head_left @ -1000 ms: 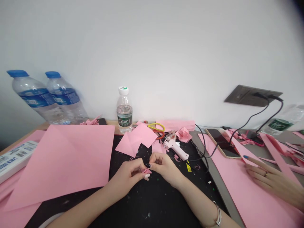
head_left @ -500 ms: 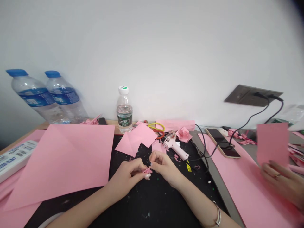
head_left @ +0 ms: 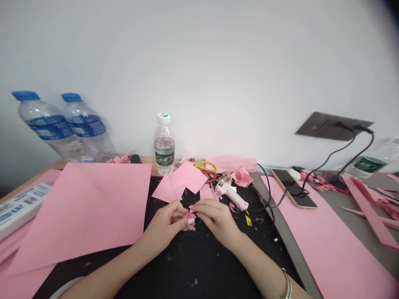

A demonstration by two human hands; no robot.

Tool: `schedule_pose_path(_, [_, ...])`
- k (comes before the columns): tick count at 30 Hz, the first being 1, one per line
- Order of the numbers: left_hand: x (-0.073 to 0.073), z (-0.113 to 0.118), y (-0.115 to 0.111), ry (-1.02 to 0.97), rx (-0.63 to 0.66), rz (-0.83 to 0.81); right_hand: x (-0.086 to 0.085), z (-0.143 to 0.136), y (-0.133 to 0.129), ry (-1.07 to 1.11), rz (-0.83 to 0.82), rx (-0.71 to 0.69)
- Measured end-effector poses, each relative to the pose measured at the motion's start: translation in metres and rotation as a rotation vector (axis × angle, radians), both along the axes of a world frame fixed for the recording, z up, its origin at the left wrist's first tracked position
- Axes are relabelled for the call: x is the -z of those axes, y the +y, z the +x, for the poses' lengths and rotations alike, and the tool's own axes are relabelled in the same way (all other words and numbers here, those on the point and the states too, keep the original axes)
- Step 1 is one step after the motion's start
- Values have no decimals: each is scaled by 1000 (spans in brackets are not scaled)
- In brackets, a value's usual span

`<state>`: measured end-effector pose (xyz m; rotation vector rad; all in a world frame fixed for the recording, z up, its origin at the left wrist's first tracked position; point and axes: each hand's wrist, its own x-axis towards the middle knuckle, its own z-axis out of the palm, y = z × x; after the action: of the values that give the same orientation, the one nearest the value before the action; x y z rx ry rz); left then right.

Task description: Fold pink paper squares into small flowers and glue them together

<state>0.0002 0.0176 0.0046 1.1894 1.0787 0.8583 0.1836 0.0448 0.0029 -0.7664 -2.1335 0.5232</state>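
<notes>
Between my hands is a small folded pink paper piece (head_left: 190,214), partly hidden by fingers. My left hand (head_left: 170,220) is closed around it, thumb on the near side. My right hand (head_left: 216,216) pinches at its upper right edge with fingertips together. Just beyond my hands lie cut pink paper squares (head_left: 187,178). A white hot glue gun (head_left: 232,194) rests to the right of them, with a crumpled pink paper flower (head_left: 242,177) behind it.
A large pink sheet (head_left: 115,199) and a white box (head_left: 23,205) lie left. Bottles (head_left: 164,151) stand along the wall. Scissors (head_left: 209,167) lie behind the squares. At right are a phone (head_left: 293,189), black cables (head_left: 270,195) and a long pink sheet (head_left: 324,236).
My right hand's fingers have shifted onto the pink paper piece, their curl flattened. Another person's hand with a pink sheet at the right has left the view.
</notes>
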Motion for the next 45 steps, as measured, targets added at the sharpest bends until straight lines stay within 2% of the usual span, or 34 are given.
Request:
schedule_pose_path(5, [3, 0, -1, 78, 36, 74, 0, 1, 2, -76, -62, -44])
schedule_pose_path(13, [-2, 1, -1, 230, 54, 180, -1, 2, -1, -135, -145, -91])
schedule_pose_path(18, [0, 1, -1, 128, 25, 98, -1, -1, -4, -95, -192, -64])
schedule_pose_path(23, [-1, 1, 3, -20, -78, -9, -4, -4, -7, -54, -248, 115])
schedule_pose_path(28, [1, 2, 3, -121, -43, -75, -7, -5, -11, -174, -277, 63])
schedule_pose_path(32, [2, 3, 3, -122, 16, -118, -6, -5, -11, -224, -224, 65])
schedule_pose_path(36, [4, 2, 3, -49, 59, -63, -4, -5, -9, -231, -182, 24])
schedule_pose_path(40, [6, 1, 3, 16, 25, 65, -5, -4, -9, -198, -178, 29])
schedule_pose_path(45, [7, 1, 4, -26, 13, 42, -4, -7, -11, -65, -217, 78])
